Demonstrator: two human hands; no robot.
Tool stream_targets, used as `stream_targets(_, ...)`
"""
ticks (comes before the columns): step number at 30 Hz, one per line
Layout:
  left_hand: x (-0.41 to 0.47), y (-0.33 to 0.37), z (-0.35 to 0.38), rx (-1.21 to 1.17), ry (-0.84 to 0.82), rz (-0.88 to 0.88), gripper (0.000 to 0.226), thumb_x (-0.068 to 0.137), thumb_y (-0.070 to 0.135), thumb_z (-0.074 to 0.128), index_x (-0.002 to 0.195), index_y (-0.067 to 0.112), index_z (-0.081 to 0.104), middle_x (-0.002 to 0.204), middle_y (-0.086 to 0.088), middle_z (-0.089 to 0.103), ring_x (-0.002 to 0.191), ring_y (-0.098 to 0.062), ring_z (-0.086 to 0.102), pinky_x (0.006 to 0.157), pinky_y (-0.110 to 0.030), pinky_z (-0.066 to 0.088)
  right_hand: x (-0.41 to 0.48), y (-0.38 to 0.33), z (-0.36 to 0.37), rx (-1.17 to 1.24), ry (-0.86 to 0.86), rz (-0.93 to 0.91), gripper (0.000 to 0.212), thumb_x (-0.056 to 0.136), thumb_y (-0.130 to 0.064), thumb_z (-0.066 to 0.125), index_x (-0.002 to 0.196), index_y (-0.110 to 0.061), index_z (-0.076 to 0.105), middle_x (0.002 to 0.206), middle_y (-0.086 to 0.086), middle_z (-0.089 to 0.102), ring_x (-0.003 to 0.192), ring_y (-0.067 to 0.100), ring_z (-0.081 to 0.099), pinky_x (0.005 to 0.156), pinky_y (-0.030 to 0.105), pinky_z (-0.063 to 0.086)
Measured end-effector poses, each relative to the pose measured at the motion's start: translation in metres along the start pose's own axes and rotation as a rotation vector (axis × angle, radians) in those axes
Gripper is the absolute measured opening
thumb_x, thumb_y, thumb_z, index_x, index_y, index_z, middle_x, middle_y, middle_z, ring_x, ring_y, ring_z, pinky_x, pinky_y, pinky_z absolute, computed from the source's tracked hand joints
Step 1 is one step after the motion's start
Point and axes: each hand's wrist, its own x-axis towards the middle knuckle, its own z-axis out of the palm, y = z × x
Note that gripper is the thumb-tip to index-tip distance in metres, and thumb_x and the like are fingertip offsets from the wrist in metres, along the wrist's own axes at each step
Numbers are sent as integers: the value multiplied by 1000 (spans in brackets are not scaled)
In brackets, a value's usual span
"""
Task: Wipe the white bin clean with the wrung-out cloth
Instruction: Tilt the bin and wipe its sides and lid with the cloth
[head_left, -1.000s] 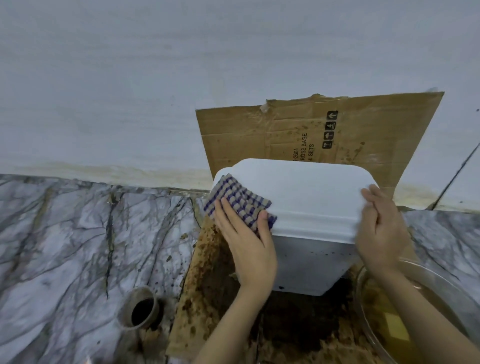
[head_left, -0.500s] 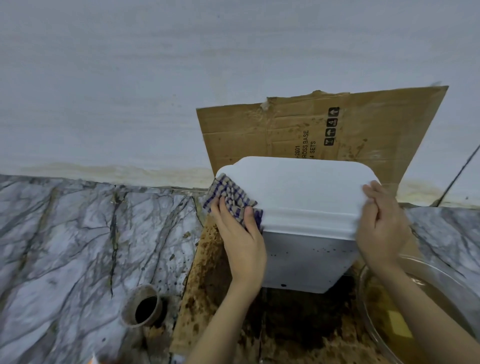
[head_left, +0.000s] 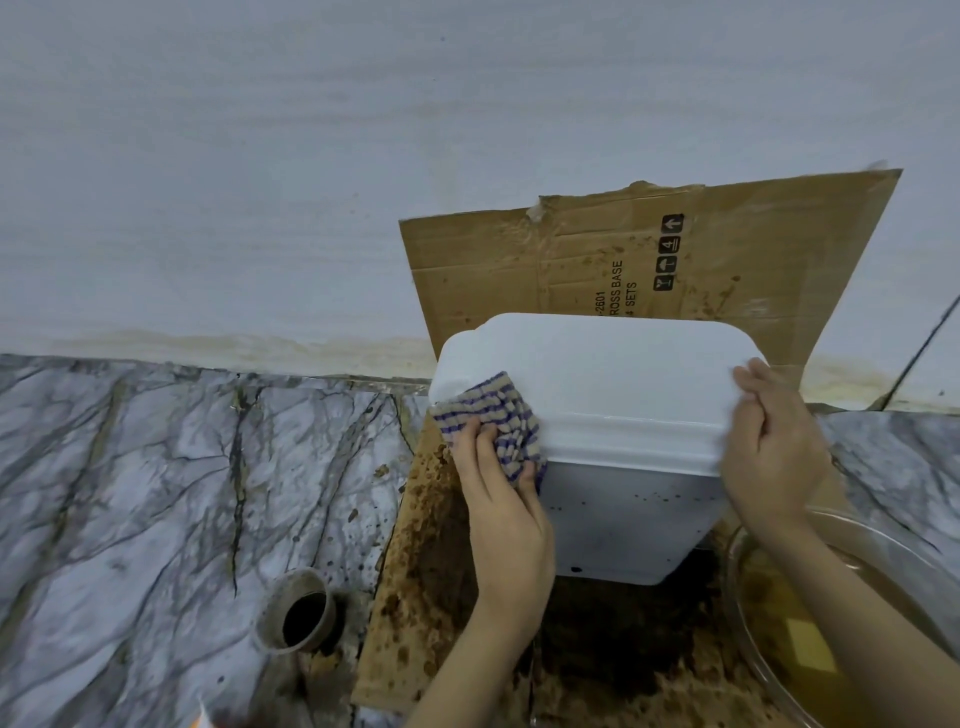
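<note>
The white bin (head_left: 613, 395) stands on stained cardboard, its lid closed and small dark specks on its front wall. My left hand (head_left: 506, 512) grips a blue-and-beige checked cloth (head_left: 491, 415) and presses it against the bin's left front corner, at the lid's rim. On the right end of the lid rests my right hand (head_left: 769, 441), with the fingers curled over the rim to hold the bin steady.
Dirty brown cardboard (head_left: 431, 561) covers the marbled floor under the bin and leans on the wall behind it. A clear bowl of brownish water (head_left: 810, 639) sits at the lower right. A round drain hole (head_left: 301, 613) lies to the lower left.
My left hand has drawn the cloth from the lid's top left down toward the front rim and corner. The right hand keeps its grip on the right end.
</note>
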Motion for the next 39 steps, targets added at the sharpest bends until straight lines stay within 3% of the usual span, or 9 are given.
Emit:
stream_targets(2, 0, -5, 1, 0, -24, 19, 75, 94, 59, 17, 142, 3, 30, 148, 10, 16, 141, -14, 22, 108, -21, 30, 1, 0, 0, 3, -4, 0, 42, 92, -21, 34, 114, -4, 66, 123, 12, 63, 114, 27, 58, 96, 30, 38)
stream_targets(6, 4, -6, -3, -186, -57, -47, 70, 90, 65, 23, 143, 19, 25, 146, 22, 12, 138, 7, 12, 102, 2, 17, 2, -1, 1, 16, -4, -2, 44, 91, -22, 33, 113, -3, 66, 123, 13, 63, 115, 28, 58, 97, 35, 41)
stream_targets(11, 33, -9, -1, -305, 166, -219, 25, 101, 26, 34, 120, 16, 48, 128, 2, 45, 119, -3, 41, 95, -8, 32, 0, 1, 1, 14, -1, -2, 43, 92, -22, 34, 114, -4, 66, 123, 12, 63, 115, 26, 58, 97, 33, 41)
stream_targets(14, 46, 1, 1, -417, 195, -325, 15, 100, 19, 39, 113, 21, 46, 124, -6, 41, 101, 12, 43, 86, -3, 34, 0, 1, 0, 11, -3, -1, 42, 92, -22, 34, 115, -5, 65, 124, 11, 63, 115, 26, 58, 97, 34, 41)
stream_targets(16, 49, 6, 3, -498, 208, -381, 19, 100, 16, 38, 116, 26, 44, 129, -3, 36, 107, 7, 43, 88, -1, 35, 0, 1, 0, 18, -3, -4, 42, 92, -22, 34, 115, -5, 66, 124, 11, 63, 115, 25, 57, 97, 34, 41)
stream_targets(19, 44, 14, 9, -519, 224, -437, 25, 101, 16, 35, 120, 31, 38, 134, 4, 27, 126, -7, 29, 101, -14, 28, -1, 1, 1, 22, 10, -2, 40, 92, -20, 36, 113, -5, 66, 122, 10, 64, 114, 23, 58, 96, 31, 41)
stream_targets(22, 34, 23, 15, -455, 246, -387, 27, 96, 19, 35, 120, 30, 35, 128, 11, 19, 124, -4, 18, 103, -19, 23, -1, 2, 1, 35, 12, 1, 40, 92, -20, 36, 113, -5, 66, 122, 11, 64, 113, 24, 58, 95, 30, 41)
stream_targets(31, 70, 21, 0, -593, 275, -633, 28, 98, 14, 39, 96, 41, 47, 123, 6, 29, 123, -12, 33, 109, -41, 32, 0, 0, 1, 33, 0, 5, 41, 92, -21, 35, 114, -5, 66, 123, 10, 63, 115, 24, 57, 97, 33, 41)
stream_targets(39, 59, 20, 0, -581, 213, -604, 29, 99, 13, 37, 109, 39, 45, 124, 9, 27, 127, -10, 25, 108, -36, 27, 0, 2, 2, 28, 19, -3, 42, 91, -22, 35, 113, -4, 67, 123, 10, 64, 115, 26, 58, 97, 41, 45)
